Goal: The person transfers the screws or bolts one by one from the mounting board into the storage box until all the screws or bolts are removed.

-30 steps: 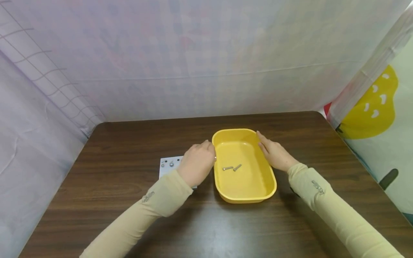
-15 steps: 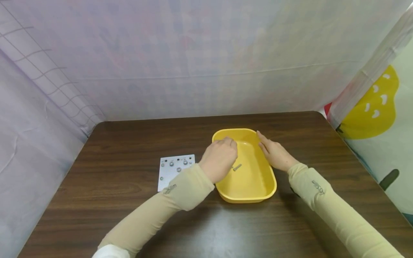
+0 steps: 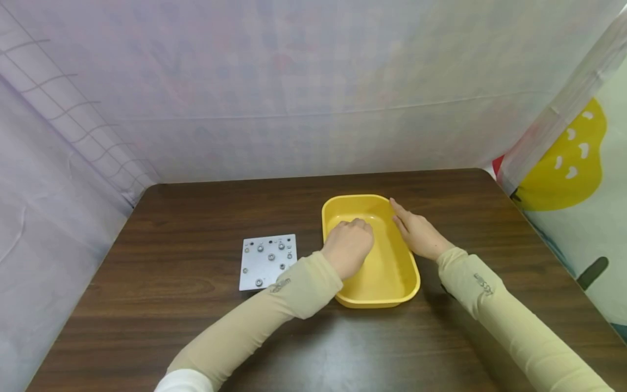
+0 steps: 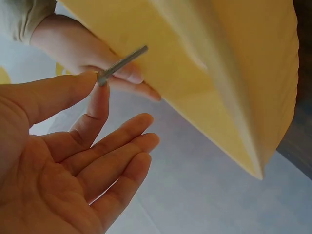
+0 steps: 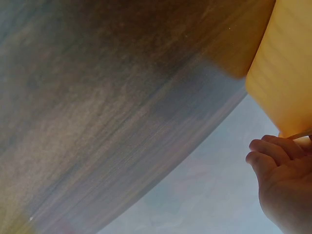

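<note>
My left hand (image 3: 349, 246) reaches over the yellow tray (image 3: 374, 302) in the head view, hiding part of its floor. Between thumb and index fingertip it pinches a metal screw (image 4: 123, 64) near the head end, the shank pointing out and up in the left wrist view. The other fingers of that hand are spread loosely. At the tray's right rim rests my right hand (image 3: 418, 234), its fingers lying along the edge. In the right wrist view its fingers show close to the tray's outer wall.
A light grey plate (image 3: 264, 269) with several screws and holes in it lies left of the tray on the dark wooden table (image 3: 186, 228). Pale printed cloth (image 3: 313, 98) hangs behind the table.
My left hand has moved right from the tray's left rim to over its middle. The two screws seen on the tray floor earlier are hidden from the head view. The right hand stays put.
</note>
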### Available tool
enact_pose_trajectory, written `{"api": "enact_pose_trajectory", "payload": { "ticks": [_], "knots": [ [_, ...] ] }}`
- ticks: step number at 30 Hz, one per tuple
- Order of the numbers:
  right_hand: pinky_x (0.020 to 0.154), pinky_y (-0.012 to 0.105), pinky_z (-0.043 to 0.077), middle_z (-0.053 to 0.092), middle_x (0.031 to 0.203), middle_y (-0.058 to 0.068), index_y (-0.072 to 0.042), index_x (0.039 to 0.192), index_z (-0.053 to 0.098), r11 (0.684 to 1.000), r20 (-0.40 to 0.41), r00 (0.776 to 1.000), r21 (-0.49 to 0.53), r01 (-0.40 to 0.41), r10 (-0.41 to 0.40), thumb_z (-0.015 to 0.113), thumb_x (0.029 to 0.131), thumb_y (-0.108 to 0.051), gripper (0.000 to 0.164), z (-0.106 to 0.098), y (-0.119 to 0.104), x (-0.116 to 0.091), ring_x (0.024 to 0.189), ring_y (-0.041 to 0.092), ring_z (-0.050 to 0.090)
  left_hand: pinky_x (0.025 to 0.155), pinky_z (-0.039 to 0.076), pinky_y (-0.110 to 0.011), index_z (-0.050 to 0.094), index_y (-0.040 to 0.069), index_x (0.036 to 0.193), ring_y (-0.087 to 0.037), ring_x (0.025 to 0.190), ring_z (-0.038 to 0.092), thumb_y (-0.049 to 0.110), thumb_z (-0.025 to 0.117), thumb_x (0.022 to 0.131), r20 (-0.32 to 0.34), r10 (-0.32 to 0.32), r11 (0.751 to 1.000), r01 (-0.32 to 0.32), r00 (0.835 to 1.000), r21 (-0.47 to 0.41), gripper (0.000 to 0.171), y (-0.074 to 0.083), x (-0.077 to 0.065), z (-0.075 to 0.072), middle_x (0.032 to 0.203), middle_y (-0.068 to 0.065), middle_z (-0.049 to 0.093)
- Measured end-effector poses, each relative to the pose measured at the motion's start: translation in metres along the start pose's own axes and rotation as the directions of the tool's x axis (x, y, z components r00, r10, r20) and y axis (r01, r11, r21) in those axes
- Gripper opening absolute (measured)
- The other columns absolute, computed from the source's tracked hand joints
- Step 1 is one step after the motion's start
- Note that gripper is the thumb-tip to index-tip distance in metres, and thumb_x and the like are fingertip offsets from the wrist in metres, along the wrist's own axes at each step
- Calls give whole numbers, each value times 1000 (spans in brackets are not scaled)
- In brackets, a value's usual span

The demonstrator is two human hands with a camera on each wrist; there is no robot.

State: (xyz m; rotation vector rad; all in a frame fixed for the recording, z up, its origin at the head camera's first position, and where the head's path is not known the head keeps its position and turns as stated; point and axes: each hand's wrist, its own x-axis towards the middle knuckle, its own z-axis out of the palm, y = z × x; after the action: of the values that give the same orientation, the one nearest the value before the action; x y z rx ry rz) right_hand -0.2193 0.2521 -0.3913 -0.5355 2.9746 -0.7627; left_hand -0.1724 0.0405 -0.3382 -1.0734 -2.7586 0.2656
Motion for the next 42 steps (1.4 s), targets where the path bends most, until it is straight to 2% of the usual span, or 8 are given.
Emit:
{"api": "enact_pose_trajectory", "payload": {
  "ticks": [8,15,21,27,32,36,40,42],
  "knots": [
    [104,60,44,38,147,35,6,153,19,1000,3,1000,0,-1,1,37,107,-11,52,0,1,-1,127,49,50,76,57,-24,67,9,114,-11,95,63,11,61,96,39,6,1000,-5,999,-23,19,3,4,8,103,-1,69],
    [104,60,44,38,147,35,5,154,19,1000,-2,1000,-4,-1,1,37,107,-10,53,-1,1,-2,127,49,50,76,57,-24,68,11,107,-11,93,64,25,74,88,28,16,999,-15,999,-36,25,2,2,13,98,1,69],
    [105,60,43,38,147,34,4,154,18,1000,0,1000,0,-8,8,37,107,-11,53,0,1,-2,128,48,49,82,57,-26,67,9,111,-13,97,64,19,67,93,37,-5,997,8,999,-81,20,-5,-4,12,103,-2,69],
    [106,60,42,38,146,35,5,154,18,1000,-6,1000,-8,-1,1,36,107,-11,52,0,1,-2,127,49,49,85,57,-29,65,3,117,-16,98,64,3,63,88,15,-66,994,67,998,-85,29,-21,-13,5,107,-6,68],
    [105,61,42,39,145,36,5,153,19,1000,-15,1000,-5,9,-9,36,107,-11,52,2,1,-1,126,50,50,86,58,-32,64,-1,118,-20,97,66,13,63,95,-10,-118,987,117,993,-108,27,-41,-24,-3,108,-9,68],
    [106,61,42,38,146,35,5,154,19,1000,-10,1000,-9,10,-10,35,107,-12,52,4,2,0,127,50,49,87,58,-35,66,-3,113,-23,97,67,22,64,97,-94,-166,975,149,982,-166,30,-59,-39,-3,106,-11,69],
    [106,60,42,39,145,36,5,154,18,1000,-8,1000,-16,11,-11,36,107,-12,52,4,3,1,126,49,50,82,59,-37,68,-3,104,-25,90,69,19,71,92,-201,-198,968,159,959,-196,25,-78,-57,0,98,-12,70],
    [106,61,42,40,145,36,5,154,18,1000,-7,1000,-17,6,-6,36,107,-12,52,3,3,1,126,50,50,81,60,-38,67,-3,102,-26,88,69,16,72,90,-221,-214,964,169,952,-204,23,-87,-66,1,97,-13,70]
  ]
}}
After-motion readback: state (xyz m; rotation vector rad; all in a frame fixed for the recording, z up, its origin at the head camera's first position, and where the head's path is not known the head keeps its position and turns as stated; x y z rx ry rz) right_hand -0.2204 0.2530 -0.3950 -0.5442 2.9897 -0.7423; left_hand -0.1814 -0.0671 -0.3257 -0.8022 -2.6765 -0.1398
